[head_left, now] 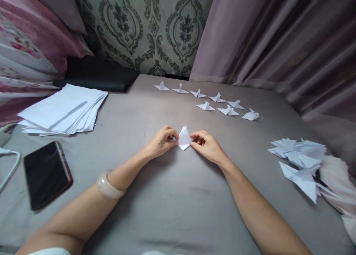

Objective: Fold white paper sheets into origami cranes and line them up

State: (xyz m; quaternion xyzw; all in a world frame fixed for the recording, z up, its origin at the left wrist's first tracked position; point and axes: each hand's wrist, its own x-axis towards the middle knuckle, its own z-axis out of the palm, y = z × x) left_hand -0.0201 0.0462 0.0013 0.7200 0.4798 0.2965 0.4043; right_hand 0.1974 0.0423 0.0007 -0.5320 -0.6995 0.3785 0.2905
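A small folded white paper (184,139), shaped like a kite with its narrow tip pointing away, is held over the middle of the grey cloth surface (172,210). My left hand (163,141) pinches its left corner between thumb and fingers. On the opposite side, my right hand (206,145) grips the right corner the same way. Beyond the hands, several folded paper cranes (205,106) stand in two slanting rows with wings spread.
At the left lie a stack of white paper sheets (62,110), a dark phone (47,173) and a white cable (16,155). More folded paper cranes (302,162) are heaped at the right, beside pale fabric (335,181). Black folded material (102,75) and curtains (250,32) border the back.
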